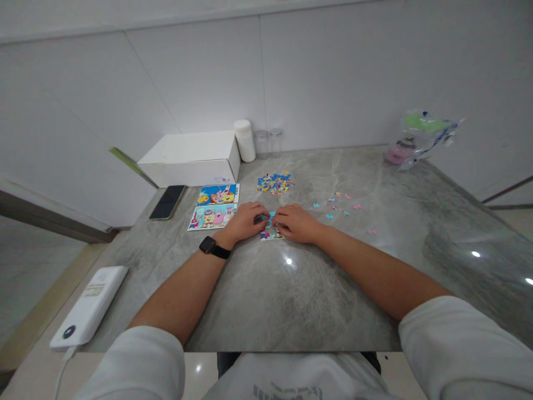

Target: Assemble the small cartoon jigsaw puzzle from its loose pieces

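A small, partly joined jigsaw puzzle lies flat on the table in front of me, with light blue along its top and mixed colours below. My left hand is closed at its left side, fingers curled onto the edge. From the right, my right hand rests with bent fingers pressed on the puzzle, covering part of it. Whether a loose piece sits under the fingertips is hidden. Left of the puzzle lies a cartoon picture card. A heap of puzzle pieces is behind it, and several loose pieces are scattered to the right.
At the back left stand a white box, a white bottle and two clear glasses. A phone and a white power bank with a cable lie left. A plastic bag sits at the back right by the wall.
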`<state>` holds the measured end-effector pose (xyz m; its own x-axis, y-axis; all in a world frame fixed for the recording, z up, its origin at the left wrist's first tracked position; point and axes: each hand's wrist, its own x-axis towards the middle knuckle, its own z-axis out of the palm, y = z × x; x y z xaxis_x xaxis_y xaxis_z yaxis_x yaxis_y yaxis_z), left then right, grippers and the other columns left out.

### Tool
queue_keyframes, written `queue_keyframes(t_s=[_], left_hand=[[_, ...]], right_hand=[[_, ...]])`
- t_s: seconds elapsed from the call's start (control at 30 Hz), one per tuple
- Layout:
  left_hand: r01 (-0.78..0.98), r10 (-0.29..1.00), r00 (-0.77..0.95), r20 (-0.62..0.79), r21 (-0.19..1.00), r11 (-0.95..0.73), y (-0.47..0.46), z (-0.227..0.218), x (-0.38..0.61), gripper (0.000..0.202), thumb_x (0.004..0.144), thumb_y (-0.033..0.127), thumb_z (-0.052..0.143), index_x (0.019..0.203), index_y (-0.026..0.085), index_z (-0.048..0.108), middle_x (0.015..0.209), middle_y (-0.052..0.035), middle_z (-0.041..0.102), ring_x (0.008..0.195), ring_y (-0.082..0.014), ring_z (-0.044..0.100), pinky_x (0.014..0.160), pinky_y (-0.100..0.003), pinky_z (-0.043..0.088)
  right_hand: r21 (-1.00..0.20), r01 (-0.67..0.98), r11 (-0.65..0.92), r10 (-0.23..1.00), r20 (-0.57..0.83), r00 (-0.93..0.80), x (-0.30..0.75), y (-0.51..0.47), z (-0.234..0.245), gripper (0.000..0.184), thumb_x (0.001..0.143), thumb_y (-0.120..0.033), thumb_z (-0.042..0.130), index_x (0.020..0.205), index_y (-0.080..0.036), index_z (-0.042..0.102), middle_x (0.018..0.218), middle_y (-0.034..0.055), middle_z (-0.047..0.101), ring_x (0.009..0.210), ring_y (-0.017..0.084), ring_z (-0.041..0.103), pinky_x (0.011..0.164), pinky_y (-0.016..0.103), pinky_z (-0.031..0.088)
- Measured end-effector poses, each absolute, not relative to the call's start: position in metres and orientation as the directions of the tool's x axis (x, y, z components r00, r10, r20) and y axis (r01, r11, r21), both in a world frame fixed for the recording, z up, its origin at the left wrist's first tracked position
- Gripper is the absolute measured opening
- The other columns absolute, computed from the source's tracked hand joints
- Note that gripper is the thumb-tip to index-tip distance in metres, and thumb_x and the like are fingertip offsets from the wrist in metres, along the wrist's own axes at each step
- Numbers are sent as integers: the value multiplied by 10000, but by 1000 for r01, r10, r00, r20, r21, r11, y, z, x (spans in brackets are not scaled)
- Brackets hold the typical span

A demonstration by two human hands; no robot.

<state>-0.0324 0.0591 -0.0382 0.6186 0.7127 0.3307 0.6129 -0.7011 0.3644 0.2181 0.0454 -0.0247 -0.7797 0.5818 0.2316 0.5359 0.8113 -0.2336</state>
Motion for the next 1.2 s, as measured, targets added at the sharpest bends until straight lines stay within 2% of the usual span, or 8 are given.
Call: queue_keyframes(t_s=[0.17,0.37,0.53,0.7,0.83,1.0,1.1,1.2], left_hand=[[595,712,616,337,394,-701,60,-37,-32,137,931,236,684,1048,208,749,1050,-71,739,998,-232,675,919,-381,510],[559,712,595,374,444,-700,60,-33,-32,118,972,226,631,997,203,744,1005,-63,745,968,-222,676,915,-378,510],[573,722,580,378,440,-691,62,-31,-32,144,994,250,608,997,210,747,994,-64,747,954,-225,675,891,-383,511],[590,731,560,391,431,-683,64,-31,-32,174,1013,273,588,994,206,748,969,-63,738,922,-219,671,865,-376,510],[603,735,555,388,421,-678,63,-31,-33,184,1015,290,586,997,200,746,970,-65,737,921,-221,672,870,-376,513],[611,740,549,388,417,-673,62,-31,-33,213,1023,315,562,1002,201,740,979,-64,740,919,-221,675,858,-371,507],[618,743,552,378,412,-669,63,-31,-34,238,1023,342,556,1017,198,744,977,-67,737,907,-223,672,839,-372,504],[626,747,556,365,407,-665,64,-30,-34,267,1021,362,541,1016,193,747,959,-70,734,886,-226,667,830,-377,503]], right_hand=[[-310,549,776,629,324,-707,220,50,-25,297,934,-150,599,1196,-184,734,1140,114,748,1087,272,656,949,399,435],[-431,503,749,661,434,-612,228,57,-15,311,893,-90,569,1146,-185,722,1121,102,755,1062,241,672,994,382,487],[-478,487,731,682,496,-537,240,62,10,337,883,-85,556,1152,-201,722,1076,74,749,945,200,673,940,346,516],[-473,607,639,759,518,-394,276,69,54,321,896,-148,578,1169,-186,741,1051,78,751,880,193,672,866,329,524],[-457,749,480,851,451,-269,315,73,85,279,921,-222,601,1144,-195,766,1008,70,773,851,194,672,823,324,519],[-370,889,269,948,267,-176,354,73,102,226,935,-291,636,1074,-197,788,956,71,784,848,209,682,800,331,504],[-303,935,185,976,165,-139,370,73,103,193,934,-295,655,1037,-205,792,956,73,793,861,215,694,790,323,499],[-225,964,140,985,131,-113,383,73,103,156,921,-292,673,981,-211,792,956,77,798,862,222,698,785,325,495]])
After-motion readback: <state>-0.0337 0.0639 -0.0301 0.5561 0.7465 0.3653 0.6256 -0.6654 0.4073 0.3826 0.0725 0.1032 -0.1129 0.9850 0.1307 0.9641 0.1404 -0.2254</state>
